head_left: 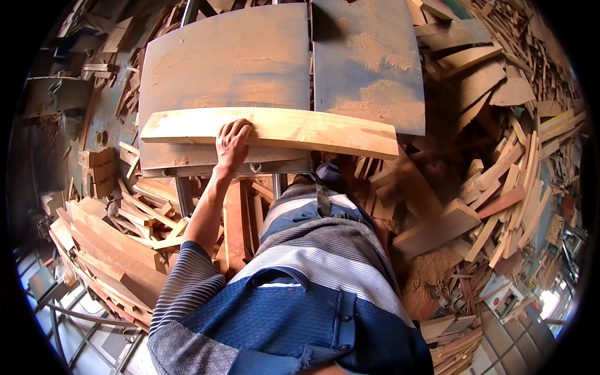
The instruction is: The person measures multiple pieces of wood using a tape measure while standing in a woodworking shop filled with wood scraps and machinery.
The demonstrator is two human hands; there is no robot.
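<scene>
A long, thick plank (pixel 300 128) of pale wood lies crosswise over the near part of a metal work table (pixel 225 62). Its right end sticks out past the table's near edge. My left hand (pixel 232 145) rests on the plank left of its middle, fingers bent and pressed together over the wood. The left forearm reaches up from a striped short sleeve. My right hand does not show. A dark slot (pixel 310 56) splits the table top into a larger left plate and a smaller right plate (pixel 369 62), both dusted with sawdust.
Stacked boards (pixel 112 250) stand at the left. Offcuts and slats (pixel 500 187) heap up on the right, beside a blurred block of wood (pixel 437 228). Sawdust (pixel 431 275) covers the floor near my right side. Metal legs (pixel 185 197) hold up the table.
</scene>
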